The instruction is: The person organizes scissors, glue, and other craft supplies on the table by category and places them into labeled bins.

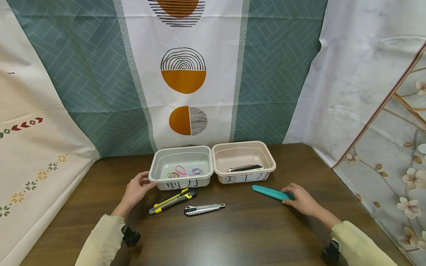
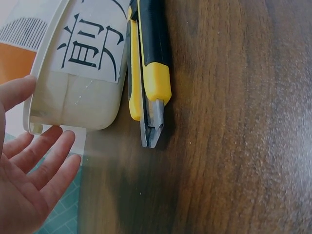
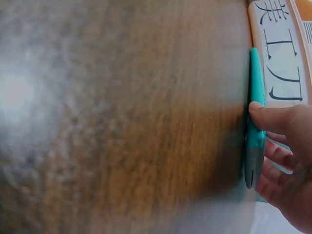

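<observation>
My left hand (image 1: 137, 189) holds the front left corner of a pale green plastic box (image 1: 181, 183), thumb on the rim and fingers at its side. In the left wrist view the fingertips (image 2: 68, 139) touch under the rim lightly. Pink and blue scissors (image 1: 182, 171) lie inside that box. Between thumb and fingers, my right hand (image 1: 301, 199) grips a teal utility knife (image 1: 269, 192) with a grey end, in front of the beige box (image 1: 244, 177). Black-handled cutter knives (image 1: 246, 168) lie in the beige box. Whether the teal knife touches the table cannot be told.
A yellow and black utility knife (image 1: 173, 201) lies on the wooden table (image 1: 233, 236) before the green box. To its right is a silver and black cutter knife (image 1: 204, 209). Labels with characters mark both box fronts. Patterned cloths (image 1: 279, 74) hang behind and beside the table.
</observation>
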`<state>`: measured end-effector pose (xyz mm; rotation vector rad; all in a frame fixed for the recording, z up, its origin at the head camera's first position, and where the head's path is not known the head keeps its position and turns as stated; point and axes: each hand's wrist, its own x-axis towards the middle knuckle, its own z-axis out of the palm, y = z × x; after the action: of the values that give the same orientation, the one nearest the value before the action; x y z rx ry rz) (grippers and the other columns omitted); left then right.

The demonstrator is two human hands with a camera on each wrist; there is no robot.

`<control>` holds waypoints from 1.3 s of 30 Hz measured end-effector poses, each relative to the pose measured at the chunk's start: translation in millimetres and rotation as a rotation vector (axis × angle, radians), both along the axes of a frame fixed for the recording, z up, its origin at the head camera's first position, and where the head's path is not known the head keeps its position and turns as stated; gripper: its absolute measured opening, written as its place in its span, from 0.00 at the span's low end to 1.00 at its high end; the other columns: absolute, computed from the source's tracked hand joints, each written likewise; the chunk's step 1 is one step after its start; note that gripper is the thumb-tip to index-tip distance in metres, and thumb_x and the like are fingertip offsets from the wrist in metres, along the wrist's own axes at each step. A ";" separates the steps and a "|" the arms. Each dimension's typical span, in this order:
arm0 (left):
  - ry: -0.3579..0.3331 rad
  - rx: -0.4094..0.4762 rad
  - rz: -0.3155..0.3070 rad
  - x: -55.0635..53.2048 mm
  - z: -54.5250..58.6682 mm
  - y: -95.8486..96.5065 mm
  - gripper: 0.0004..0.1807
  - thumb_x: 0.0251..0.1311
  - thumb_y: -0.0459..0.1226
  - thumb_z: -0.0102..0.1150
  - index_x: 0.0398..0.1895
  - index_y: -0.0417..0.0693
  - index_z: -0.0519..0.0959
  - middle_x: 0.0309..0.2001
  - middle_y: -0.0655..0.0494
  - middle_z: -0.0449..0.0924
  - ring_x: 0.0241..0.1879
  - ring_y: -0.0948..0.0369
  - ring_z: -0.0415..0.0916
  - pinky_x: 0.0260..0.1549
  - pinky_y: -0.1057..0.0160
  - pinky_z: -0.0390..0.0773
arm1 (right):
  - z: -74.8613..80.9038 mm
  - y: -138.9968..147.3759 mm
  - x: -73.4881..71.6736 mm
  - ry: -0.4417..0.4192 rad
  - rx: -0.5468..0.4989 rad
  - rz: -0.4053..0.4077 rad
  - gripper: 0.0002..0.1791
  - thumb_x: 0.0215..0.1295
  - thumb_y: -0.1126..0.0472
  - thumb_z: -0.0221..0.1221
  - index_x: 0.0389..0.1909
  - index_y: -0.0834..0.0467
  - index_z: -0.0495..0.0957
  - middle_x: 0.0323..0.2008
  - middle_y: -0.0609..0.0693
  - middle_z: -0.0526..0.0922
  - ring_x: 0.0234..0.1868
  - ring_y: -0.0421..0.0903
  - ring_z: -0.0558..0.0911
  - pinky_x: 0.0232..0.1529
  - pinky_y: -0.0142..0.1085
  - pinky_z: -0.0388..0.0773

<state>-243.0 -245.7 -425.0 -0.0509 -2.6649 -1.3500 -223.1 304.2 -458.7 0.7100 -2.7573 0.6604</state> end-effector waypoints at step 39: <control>-0.038 0.003 -0.014 -0.7 0.5 -1.7 0.34 0.55 0.45 0.60 0.60 0.34 0.62 0.50 0.34 0.73 0.45 0.46 0.75 0.41 0.52 0.75 | 21.9 -7.0 -8.1 0.012 0.105 0.147 0.14 0.47 0.65 0.66 0.36 0.64 0.78 0.32 0.48 0.75 0.33 0.44 0.71 0.35 0.39 0.69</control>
<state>-243.6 -247.4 -424.6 -0.0441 -2.6981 -1.3729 -231.2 297.2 -436.8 0.9437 -2.7655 0.5400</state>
